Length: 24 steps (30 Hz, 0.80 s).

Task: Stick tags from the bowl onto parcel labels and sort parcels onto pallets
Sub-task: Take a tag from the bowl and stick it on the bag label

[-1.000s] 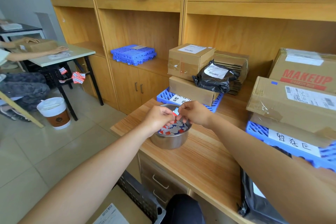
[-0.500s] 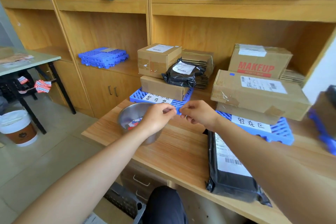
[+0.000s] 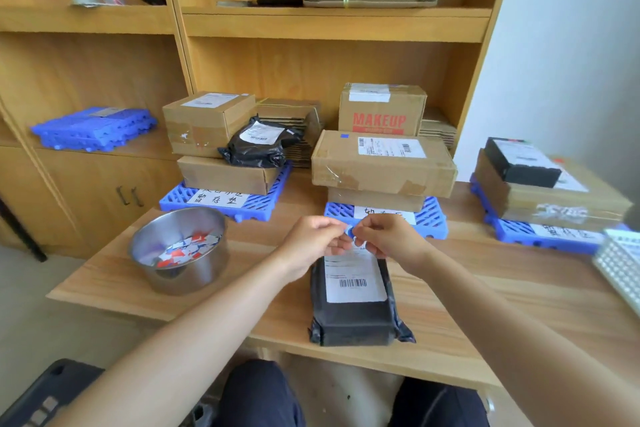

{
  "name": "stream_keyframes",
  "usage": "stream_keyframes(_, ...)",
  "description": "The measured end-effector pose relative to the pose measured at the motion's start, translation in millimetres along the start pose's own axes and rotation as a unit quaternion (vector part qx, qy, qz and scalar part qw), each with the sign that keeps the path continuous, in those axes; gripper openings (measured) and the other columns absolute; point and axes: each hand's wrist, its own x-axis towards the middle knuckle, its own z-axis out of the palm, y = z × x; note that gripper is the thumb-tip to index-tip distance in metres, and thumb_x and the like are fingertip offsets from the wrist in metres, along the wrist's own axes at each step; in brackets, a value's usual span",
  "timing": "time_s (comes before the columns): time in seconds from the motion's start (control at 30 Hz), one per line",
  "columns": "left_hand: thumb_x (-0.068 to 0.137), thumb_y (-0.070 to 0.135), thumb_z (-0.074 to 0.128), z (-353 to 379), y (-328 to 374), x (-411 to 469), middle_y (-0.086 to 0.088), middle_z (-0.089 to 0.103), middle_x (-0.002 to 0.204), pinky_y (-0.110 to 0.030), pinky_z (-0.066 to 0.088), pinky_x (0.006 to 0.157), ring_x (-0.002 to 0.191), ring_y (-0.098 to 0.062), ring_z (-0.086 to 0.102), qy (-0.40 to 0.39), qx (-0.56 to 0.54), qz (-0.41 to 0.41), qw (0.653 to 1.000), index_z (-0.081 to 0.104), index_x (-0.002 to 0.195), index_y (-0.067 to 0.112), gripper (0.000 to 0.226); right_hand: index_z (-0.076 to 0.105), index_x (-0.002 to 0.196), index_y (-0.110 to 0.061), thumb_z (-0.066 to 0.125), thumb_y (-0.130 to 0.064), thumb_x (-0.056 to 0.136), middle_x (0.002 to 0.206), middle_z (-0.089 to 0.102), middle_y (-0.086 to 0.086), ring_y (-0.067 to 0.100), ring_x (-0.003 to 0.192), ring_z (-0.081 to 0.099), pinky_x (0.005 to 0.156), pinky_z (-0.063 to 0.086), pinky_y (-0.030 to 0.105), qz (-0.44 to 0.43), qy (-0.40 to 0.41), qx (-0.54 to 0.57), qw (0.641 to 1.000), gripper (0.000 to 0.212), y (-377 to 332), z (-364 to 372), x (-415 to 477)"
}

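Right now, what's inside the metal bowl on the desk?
The metal bowl holds a loose heap of small red, white and blue tags. Above them its inner wall is bare steel. The bottom under the heap is covered.

My view: wooden table [image 3: 485, 288] carries steel bowl [image 3: 194, 274] at 9 o'clock, black parcel [image 3: 353, 319] at 6. Three blue pallets [image 3: 429, 218] line its far edge, 11 to 2.

Blue tag [image 3: 349, 230] pinched over black parcel [image 3: 353, 322]; steel bowl [image 3: 194, 270] at left.
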Motion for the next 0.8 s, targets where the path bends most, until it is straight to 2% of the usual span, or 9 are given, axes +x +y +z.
stream_keyframes(0.1,0.098,0.001,0.056,14,1,9,-0.011,0.075,0.083,-0.039,0.057,0.089,0.083,-0.022,0.072,-0.025,-0.024,-0.019,0.999,0.069,0.101,0.002,0.013,0.068,0.084,-0.008,0.062,-0.012,0.092,0.071,0.069,0.001,0.018,0.06,0.044,0.052,0.036,0.025,0.008,0.012,0.022,1.0,0.011,8,-13,-3)
stream_keyframes(0.2,0.097,-0.001,0.059,21,0,16,-0.014,0.075,0.086,-0.041,0.056,0.093,0.084,-0.022,0.073,-0.047,-0.028,-0.028,0.998,0.068,0.105,-0.001,0.013,0.066,0.083,-0.006,0.062,-0.01,0.093,0.072,0.064,0.008,0.018,0.059,0.042,0.051,0.033,0.026,0.012,0.013,0.039,0.999,0.011,11,-21,-3)
stream_keyframes(0.37,0.095,0.003,0.064,20,0,24,-0.018,0.075,0.092,-0.038,0.057,0.09,0.085,-0.023,0.072,-0.065,-0.031,-0.032,0.997,0.07,0.103,-0.001,0.01,0.065,0.079,-0.009,0.066,-0.014,0.091,0.066,0.063,0.001,0.017,0.06,0.044,0.052,0.035,0.025,0.02,0.012,0.028,0.999,0.013,10,-26,2)
stream_keyframes(0.47,0.095,0.004,0.065,17,0,28,-0.016,0.074,0.088,-0.039,0.057,0.089,0.081,-0.022,0.071,-0.063,-0.032,-0.031,0.997,0.07,0.099,0.001,0.008,0.064,0.077,-0.009,0.068,-0.015,0.09,0.061,0.062,-0.003,0.018,0.06,0.043,0.051,0.036,0.024,0.009,0.021,0.017,1.0,0.015,9,-24,7)
stream_keyframes(0.6,0.094,0.003,0.065,14,0,31,-0.015,0.072,0.084,-0.03,0.058,0.079,0.075,-0.02,0.069,-0.057,-0.025,-0.034,0.998,0.069,0.098,-0.002,0.008,0.064,0.076,-0.01,0.068,-0.015,0.088,0.059,0.061,-0.004,0.019,0.062,0.043,0.056,0.036,0.029,0.007,0.021,0.01,1.0,0.014,9,-21,11)
stream_keyframes(0.8,0.092,0.005,0.068,9,-3,35,-0.014,0.073,0.084,-0.03,0.059,0.077,0.074,-0.019,0.07,-0.048,-0.011,-0.03,0.998,0.072,0.096,0.001,0.007,0.064,0.074,-0.011,0.069,-0.016,0.087,0.059,0.062,-0.005,0.012,0.055,0.045,0.056,0.038,0.026,-0.006,0.026,-0.004,1.0,0.015,10,-17,16)
